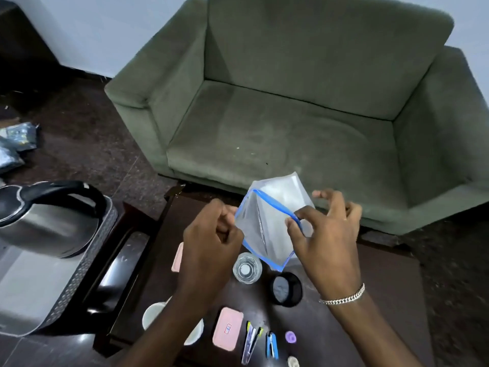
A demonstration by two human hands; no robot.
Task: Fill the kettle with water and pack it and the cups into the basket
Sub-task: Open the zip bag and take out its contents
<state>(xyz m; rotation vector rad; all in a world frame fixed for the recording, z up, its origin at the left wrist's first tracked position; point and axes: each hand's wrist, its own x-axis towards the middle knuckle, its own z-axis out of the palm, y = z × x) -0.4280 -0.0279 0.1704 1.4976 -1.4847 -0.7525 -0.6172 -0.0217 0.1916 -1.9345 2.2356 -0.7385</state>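
A steel kettle (45,221) with a black handle stands inside the dark patterned basket (87,266) at the left. Two white cups (152,313) sit on the dark table under my left forearm, the second one (194,333) partly hidden. Above the table's middle I hold a clear zip bag (270,226) with a blue seal. My left hand (211,234) pinches its left edge. My right hand (322,229) pinches the blue seal on the right, the other fingers spread.
Below the bag stand a clear glass (247,267) and a black round jar (287,288). A pink case (227,328), pens (251,343), a blue clip (272,345) and small round items lie near the front. A green sofa (304,115) is behind the table.
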